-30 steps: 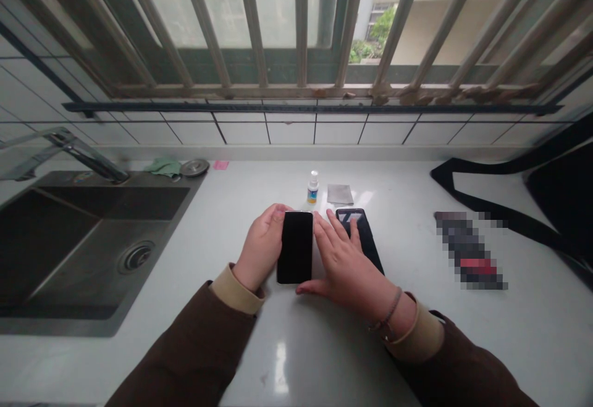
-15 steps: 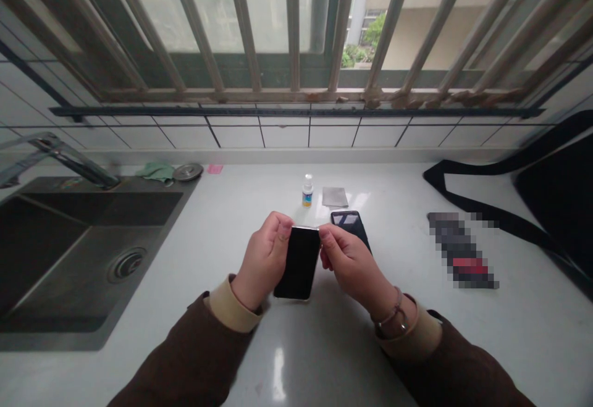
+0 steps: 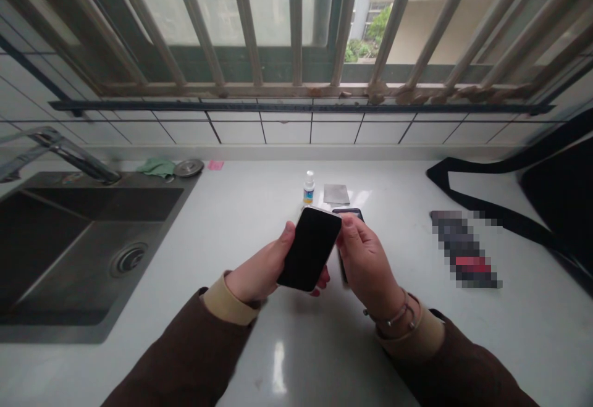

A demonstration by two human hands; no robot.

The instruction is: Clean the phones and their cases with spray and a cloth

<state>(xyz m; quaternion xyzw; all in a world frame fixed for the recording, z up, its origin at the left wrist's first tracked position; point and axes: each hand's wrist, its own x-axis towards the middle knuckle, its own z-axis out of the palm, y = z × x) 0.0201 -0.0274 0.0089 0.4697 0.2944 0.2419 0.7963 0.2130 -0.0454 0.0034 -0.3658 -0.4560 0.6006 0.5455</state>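
Note:
A smartphone (image 3: 310, 249) with a dark screen is held above the white counter, its top tilted to the right. My left hand (image 3: 264, 265) wraps round its left side and back, thumb along the edge and fingertips showing under the right edge. My right hand (image 3: 364, 249) pinches the top right corner between thumb and fingers. Behind that hand lies a second phone (image 3: 349, 212), mostly hidden. Beyond the held phone stand a small white spray bottle (image 3: 309, 188) with a coloured label and a folded grey cloth (image 3: 336, 194).
A dark sink (image 3: 99, 327) with a chrome faucet (image 3: 69, 154) is set into the counter at left. Near it lie a green cloth (image 3: 157, 167), a metal drain cover (image 3: 188, 167) and a pink piece (image 3: 215, 165). To the right are a pixelated item (image 3: 466, 249) and a black strap (image 3: 500, 215).
The smartphone has turned clockwise and risen slightly. My left hand has shifted from the top left corner to underneath and around its side. My right hand stays at the top right corner.

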